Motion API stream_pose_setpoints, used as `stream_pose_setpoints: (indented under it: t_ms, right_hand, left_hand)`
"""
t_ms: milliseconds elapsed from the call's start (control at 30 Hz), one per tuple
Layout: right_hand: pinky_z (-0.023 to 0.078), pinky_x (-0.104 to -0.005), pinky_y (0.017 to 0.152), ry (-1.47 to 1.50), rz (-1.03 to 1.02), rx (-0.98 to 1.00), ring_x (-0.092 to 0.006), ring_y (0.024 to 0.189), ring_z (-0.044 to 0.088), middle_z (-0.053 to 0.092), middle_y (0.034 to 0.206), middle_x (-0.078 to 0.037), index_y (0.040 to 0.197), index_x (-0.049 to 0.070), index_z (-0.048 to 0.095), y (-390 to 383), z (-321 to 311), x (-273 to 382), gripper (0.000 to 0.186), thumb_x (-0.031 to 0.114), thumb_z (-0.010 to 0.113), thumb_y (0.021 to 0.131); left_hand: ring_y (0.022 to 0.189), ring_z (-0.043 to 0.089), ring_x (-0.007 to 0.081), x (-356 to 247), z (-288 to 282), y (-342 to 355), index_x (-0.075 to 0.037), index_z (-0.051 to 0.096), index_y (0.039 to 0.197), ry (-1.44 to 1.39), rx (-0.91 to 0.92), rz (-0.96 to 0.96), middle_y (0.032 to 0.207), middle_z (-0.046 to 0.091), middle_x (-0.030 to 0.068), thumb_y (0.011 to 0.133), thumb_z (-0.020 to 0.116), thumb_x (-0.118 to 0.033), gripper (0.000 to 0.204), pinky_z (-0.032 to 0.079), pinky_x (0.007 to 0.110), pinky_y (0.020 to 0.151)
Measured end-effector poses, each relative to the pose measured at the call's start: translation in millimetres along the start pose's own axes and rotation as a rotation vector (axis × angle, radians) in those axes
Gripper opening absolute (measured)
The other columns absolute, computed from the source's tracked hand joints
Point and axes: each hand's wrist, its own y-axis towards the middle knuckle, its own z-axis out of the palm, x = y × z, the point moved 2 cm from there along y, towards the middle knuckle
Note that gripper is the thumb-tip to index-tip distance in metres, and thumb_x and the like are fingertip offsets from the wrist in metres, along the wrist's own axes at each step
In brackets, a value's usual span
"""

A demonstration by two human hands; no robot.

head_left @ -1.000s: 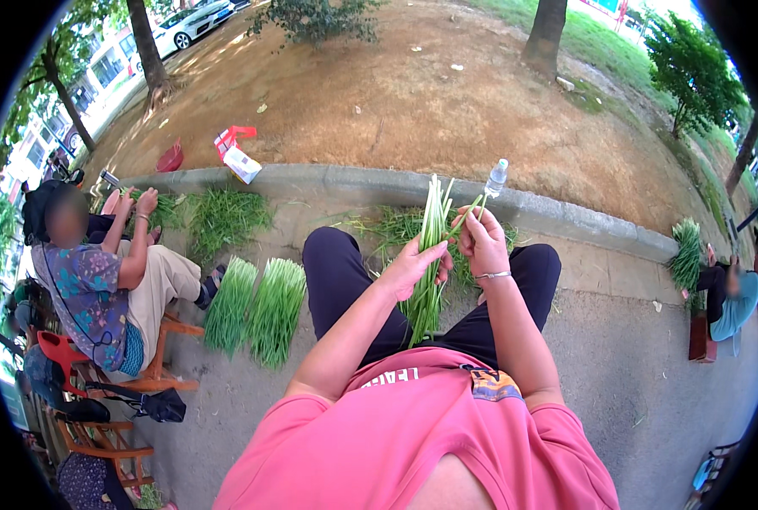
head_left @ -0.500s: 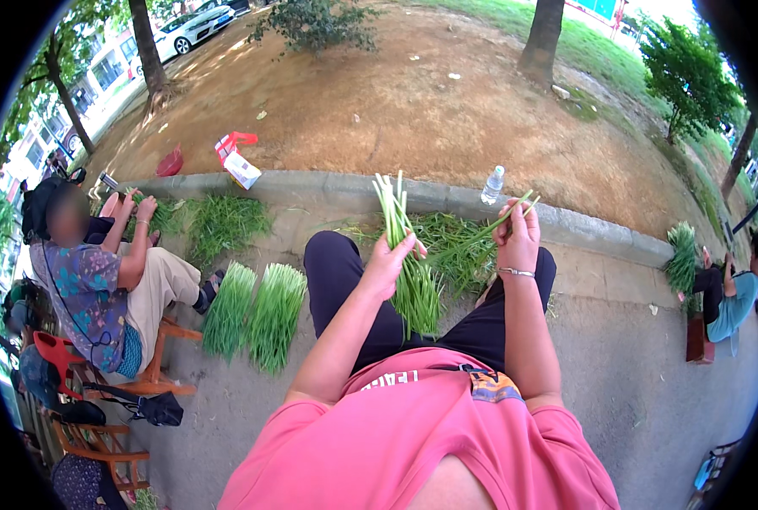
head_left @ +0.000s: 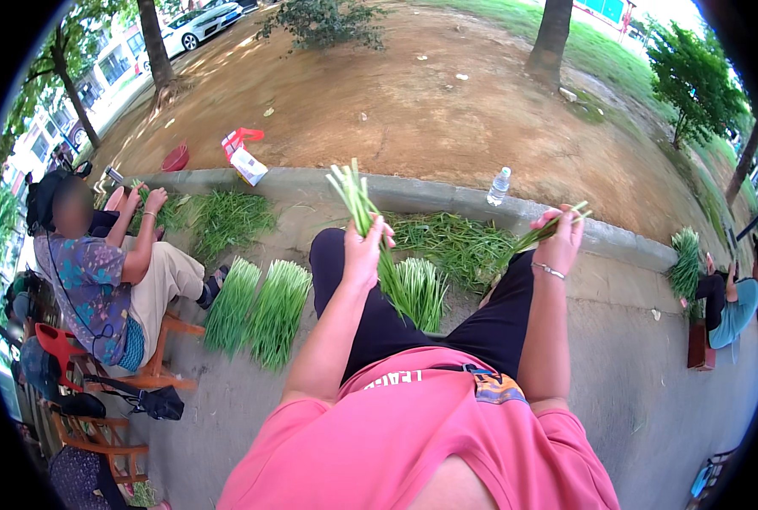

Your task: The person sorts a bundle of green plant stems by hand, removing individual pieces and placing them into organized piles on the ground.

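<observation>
Your pink shirt fills the bottom of the view, with your dark-trousered knees spread just beyond it. Your left hand is raised over your left knee, fingers wrapped around a bunch of green chives; the pale stem ends stick up above your fist and the leafy ends hang down between your knees. Your right hand, with a thin bracelet at the wrist, is lifted over your right knee and pinches a few loose green stalks, which poke out to the upper right. The two hands are well apart.

On the pavement to your left lie two tidy bundles of chives side by side. Beside them a person on a small wooden chair handles greens with both hands raised. Beyond your knees a loose heap of chives lies against the concrete kerb, and a second heap lies nearer the seated person. A clear plastic bottle stands on the kerb. Farther off is bare earth with tree trunks.
</observation>
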Motion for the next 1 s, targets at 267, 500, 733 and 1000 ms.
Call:
stream_pose_setpoints:
  t_ms: [267, 500, 733, 1000]
  right_hand:
    - [0.029, -0.0171, 0.040, -0.207, 0.364, 0.503, -0.0018, 0.051, 0.037, 0.045, 0.065, 0.004, 0.090, 0.007, 0.051, -56, 54, -36, 0.013, 0.019, 0.056, 0.086]
    - [0.037, -0.0178, 0.056, -0.239, 0.293, 0.581, -0.0028, 0.061, 0.041, 0.047, 0.068, 0.006, 0.086, 0.004, 0.053, -61, 70, -36, 0.016, 0.012, 0.065, 0.079]
    - [0.025, -0.0194, 0.039, 0.040, 0.557, 0.588, -0.0034, 0.044, 0.034, 0.046, 0.061, 0.005, 0.086, 0.005, 0.055, -57, 54, -43, 0.013, 0.004, 0.065, 0.078]
    - [0.027, -0.0183, 0.041, 0.073, 0.622, 0.625, -0.0043, 0.045, 0.036, 0.051, 0.062, 0.002, 0.085, 0.005, 0.058, -62, 46, -50, 0.007, 0.005, 0.064, 0.080]
  left_hand:
    - [0.058, 0.052, 0.0123, 1, 43, -26, -0.006, 0.048, 0.094, -0.013, 0.439, -0.181, 0.073, 0.056, 0.0059, 0.088, 0.052, -0.012, 0.010, 0.041, 0.023, 0.051]
    - [0.059, 0.053, 0.0111, 4, 53, -40, -0.005, 0.047, 0.096, 0.050, 0.645, -0.285, 0.075, 0.057, 0.0063, 0.088, 0.054, -0.015, 0.015, 0.042, 0.021, 0.050]
    - [0.058, 0.053, 0.0115, 3, 52, -44, -0.005, 0.049, 0.104, -0.059, 0.652, -0.365, 0.078, 0.057, 0.0077, 0.091, 0.049, -0.021, 0.020, 0.041, 0.021, 0.050]
    - [0.053, 0.050, 0.0098, 1, 53, -47, -0.004, 0.048, 0.106, -0.110, 0.714, -0.386, 0.081, 0.057, 0.0104, 0.092, 0.047, -0.024, 0.024, 0.040, 0.020, 0.048]
